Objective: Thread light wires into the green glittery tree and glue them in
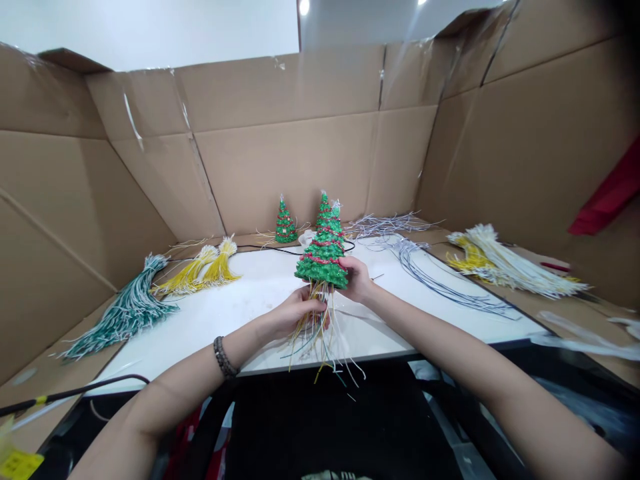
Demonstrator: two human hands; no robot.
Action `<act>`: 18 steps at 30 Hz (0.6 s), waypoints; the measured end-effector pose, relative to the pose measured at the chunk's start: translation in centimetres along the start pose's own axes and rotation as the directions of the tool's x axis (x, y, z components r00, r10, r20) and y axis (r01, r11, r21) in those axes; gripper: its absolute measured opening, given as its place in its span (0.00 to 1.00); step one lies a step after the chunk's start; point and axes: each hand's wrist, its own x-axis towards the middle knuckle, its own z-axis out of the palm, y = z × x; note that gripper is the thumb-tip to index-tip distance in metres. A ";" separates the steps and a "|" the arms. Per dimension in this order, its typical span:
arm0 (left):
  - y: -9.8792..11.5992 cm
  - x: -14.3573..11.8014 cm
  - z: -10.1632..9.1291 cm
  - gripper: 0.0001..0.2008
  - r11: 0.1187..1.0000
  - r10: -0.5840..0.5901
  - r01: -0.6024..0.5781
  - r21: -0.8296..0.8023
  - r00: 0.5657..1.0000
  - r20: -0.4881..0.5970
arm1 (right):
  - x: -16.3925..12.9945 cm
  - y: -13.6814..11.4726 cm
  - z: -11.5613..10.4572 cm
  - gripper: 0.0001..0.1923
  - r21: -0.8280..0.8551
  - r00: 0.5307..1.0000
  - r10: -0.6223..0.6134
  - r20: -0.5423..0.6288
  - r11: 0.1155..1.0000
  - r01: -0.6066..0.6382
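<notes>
A small green Christmas tree (323,257) with red garland is held upright over the front of the white table. Its right side is gripped by my right hand (355,277), fingers closed near the lower branches. Below the tree, several thin wires (320,327) in yellow, white and green hang down. My left hand (303,310) is closed around those wires just under the base; some of its fingers are hidden behind them. Directly behind the held tree another green tree (323,203) shows its upper part, and a third tree (285,223) stands farther left at the back.
Teal wire bundles (125,307) and yellow wire bundles (205,270) lie on the left. White and yellow bundles (515,260) lie at the right. Loose grey wires (425,273) spread over the white tabletop (210,327). Cardboard walls (300,153) enclose the back and sides.
</notes>
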 end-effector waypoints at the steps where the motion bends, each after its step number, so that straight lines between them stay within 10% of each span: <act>1: -0.1 0.0 -0.1 0.24 1.000 -0.014 0.014 -0.002 1.000 0.003 | 0.0 0.0 0.0 0.26 -0.007 1.000 0.011 -0.005 1.000 -0.011; 18: -0.6 0.1 -0.1 0.22 0.994 -0.029 0.034 -0.100 0.998 0.052 | 0.0 0.2 0.2 0.20 0.032 0.998 -0.023 -0.063 0.999 0.025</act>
